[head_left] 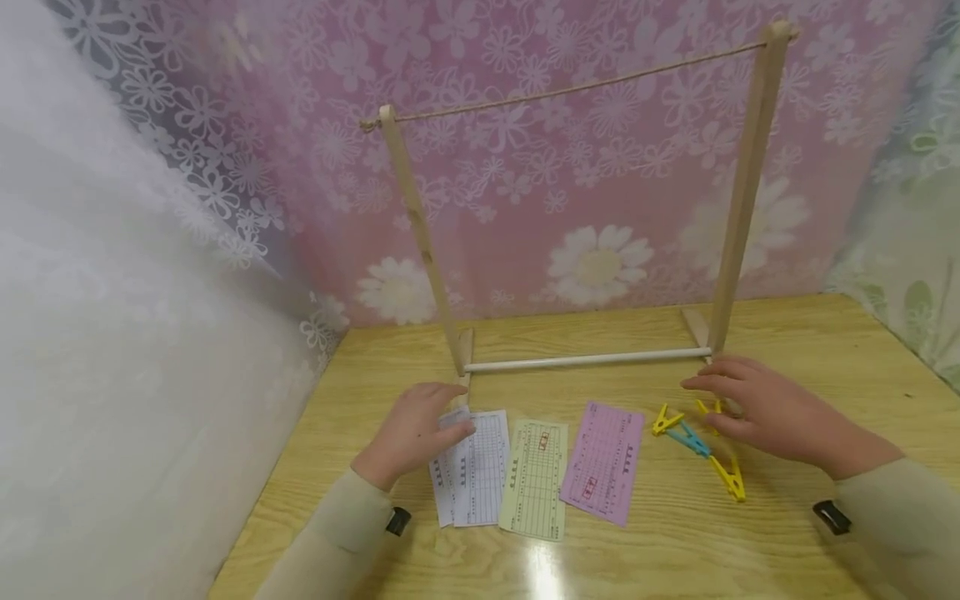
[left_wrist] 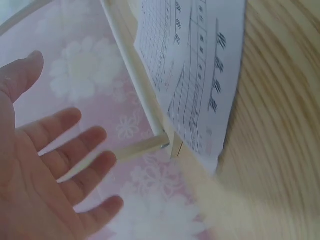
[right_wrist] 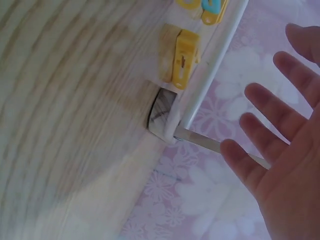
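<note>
My left hand hovers over the upper left of two overlapping white printed slips, its fingers spread and holding nothing. To the right of those lie a pale green slip and a purple slip, both printed with grids. With fingers extended, my right hand is above several clothespins at the right. A blue clothespin lies between a yellow clothespin and a lower yellow clothespin. Another yellow clothespin is partly hidden by the right hand in the head view.
Behind the slips stands a wooden frame with a left post and a right post. A twine joins their tops, and a white rod joins their feet. Flowered cloth hangs behind the wooden table.
</note>
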